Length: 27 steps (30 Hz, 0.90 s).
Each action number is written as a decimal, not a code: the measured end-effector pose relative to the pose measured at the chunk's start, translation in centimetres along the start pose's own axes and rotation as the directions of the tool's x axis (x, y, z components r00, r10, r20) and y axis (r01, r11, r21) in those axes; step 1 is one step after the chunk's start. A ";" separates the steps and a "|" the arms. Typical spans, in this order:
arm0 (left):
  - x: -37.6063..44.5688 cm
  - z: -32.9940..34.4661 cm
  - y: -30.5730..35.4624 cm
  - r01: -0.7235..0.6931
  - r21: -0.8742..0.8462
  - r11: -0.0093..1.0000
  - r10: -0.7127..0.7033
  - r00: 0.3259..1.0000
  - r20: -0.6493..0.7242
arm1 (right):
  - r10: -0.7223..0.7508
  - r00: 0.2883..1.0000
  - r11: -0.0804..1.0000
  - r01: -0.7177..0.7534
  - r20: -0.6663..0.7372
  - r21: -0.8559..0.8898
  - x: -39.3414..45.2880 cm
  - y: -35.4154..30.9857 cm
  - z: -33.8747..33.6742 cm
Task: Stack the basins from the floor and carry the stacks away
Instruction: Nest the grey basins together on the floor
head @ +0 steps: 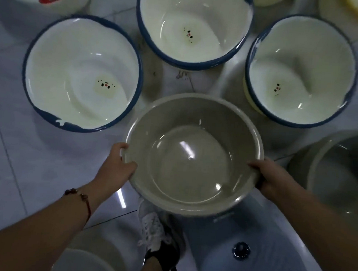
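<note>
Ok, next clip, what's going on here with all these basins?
A person is holding a grey basin by its rim, the left hand and right hand on opposite sides. Three white basins with blue rims sit on the tiled floor just beyond it: one left, one centre, one right. More basins lie around the edges.
</note>
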<state>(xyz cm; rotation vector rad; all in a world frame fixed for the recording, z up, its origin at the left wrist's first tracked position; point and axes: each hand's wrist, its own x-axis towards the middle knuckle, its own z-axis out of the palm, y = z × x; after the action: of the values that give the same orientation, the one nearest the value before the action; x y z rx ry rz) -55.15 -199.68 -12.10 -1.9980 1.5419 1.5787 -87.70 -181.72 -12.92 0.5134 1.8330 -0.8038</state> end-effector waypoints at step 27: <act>-19.5 42.5 36.0 -0.406 0.464 0.788 0.200 0.880 0.430 | -0.035 0.892 0.948 0.173 -0.452 0.268 -3.7 7.8 -50.8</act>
<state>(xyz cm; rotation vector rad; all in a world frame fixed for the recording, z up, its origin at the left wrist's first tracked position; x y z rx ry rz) -107.78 -176.34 0.83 -1.1213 1.9433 1.2920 -113.47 -139.29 1.06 0.8554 2.1803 -1.1227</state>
